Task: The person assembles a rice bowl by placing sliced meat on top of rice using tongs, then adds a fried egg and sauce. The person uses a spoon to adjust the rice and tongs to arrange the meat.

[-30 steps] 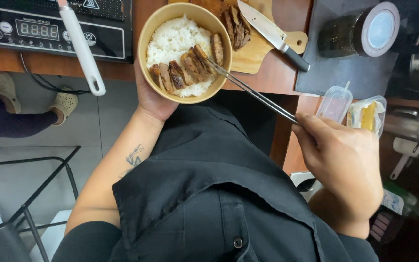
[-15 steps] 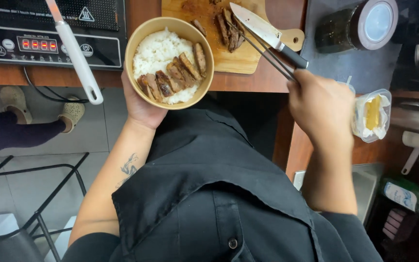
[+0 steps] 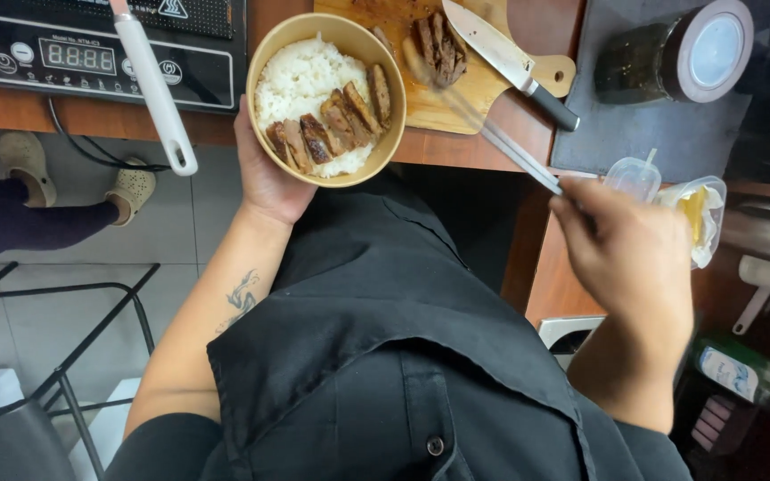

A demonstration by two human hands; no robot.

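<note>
My left hand [image 3: 265,174] holds a tan bowl [image 3: 271,40] from below; it is filled with white rice [image 3: 300,76] and a row of browned meat slices [image 3: 331,125]. My right hand [image 3: 630,245] grips a pair of metal chopsticks [image 3: 492,134] that carry a blurred meat slice [image 3: 418,61] just right of the bowl's rim. More sliced meat [image 3: 441,46] lies on a wooden cutting board [image 3: 483,85] beside a knife [image 3: 510,62] with a black handle.
An induction cooker [image 3: 91,49] with a white pan handle [image 3: 155,89] over it sits at the left. A dark jar [image 3: 679,53] lies on a grey mat, with small plastic containers [image 3: 697,209] below it. Another person's feet [image 3: 73,174] stand on the tiled floor.
My right hand reached to the cutting board, then pulled back and down to the right, and the chopsticks now carry a meat slice toward the bowl. The bowl stayed in my left hand.
</note>
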